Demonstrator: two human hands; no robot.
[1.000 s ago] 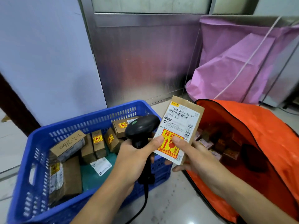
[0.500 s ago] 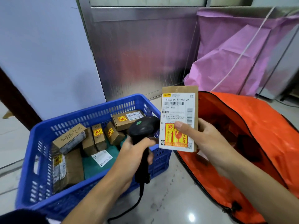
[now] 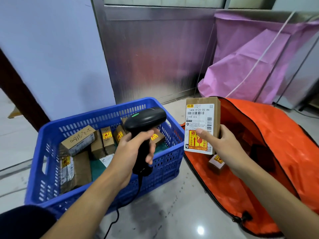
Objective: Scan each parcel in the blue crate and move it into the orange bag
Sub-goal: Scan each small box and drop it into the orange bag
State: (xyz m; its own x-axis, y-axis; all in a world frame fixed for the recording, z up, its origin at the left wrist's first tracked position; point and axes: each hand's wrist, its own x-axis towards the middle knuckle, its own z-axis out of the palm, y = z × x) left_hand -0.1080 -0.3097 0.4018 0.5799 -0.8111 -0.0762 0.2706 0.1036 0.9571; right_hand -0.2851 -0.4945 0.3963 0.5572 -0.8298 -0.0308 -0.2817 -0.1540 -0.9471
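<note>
I see the orange bag (image 3: pixel 276 152) lying open on the floor (image 3: pixel 172 213) at right. The blue crate (image 3: pixel 96 114) stands just beside it, holding several brown parcels (image 3: pixel 77 140). Of my hands, the right hand (image 3: pixel 222 145) pinches one labelled parcel (image 3: pixel 202 118) upright over the bag's near edge, and the left hand (image 3: pixel 131 150) grips the black scanner (image 3: pixel 146 118) above the crate.

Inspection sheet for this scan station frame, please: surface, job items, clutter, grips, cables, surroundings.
Surface: glossy grey floor, one glare spot.
Job's things: blue crate holds several brown parcels; orange bag open, a labelled parcel inside.
Clutter: nothing seen.
Grips: left hand grips black scanner; right hand holds tall parcel upright, label toward camera, at the bag's mouth.
Cables: scanner cable hangs to floor.
Surroundings: pink bag, metal panel behind.
</note>
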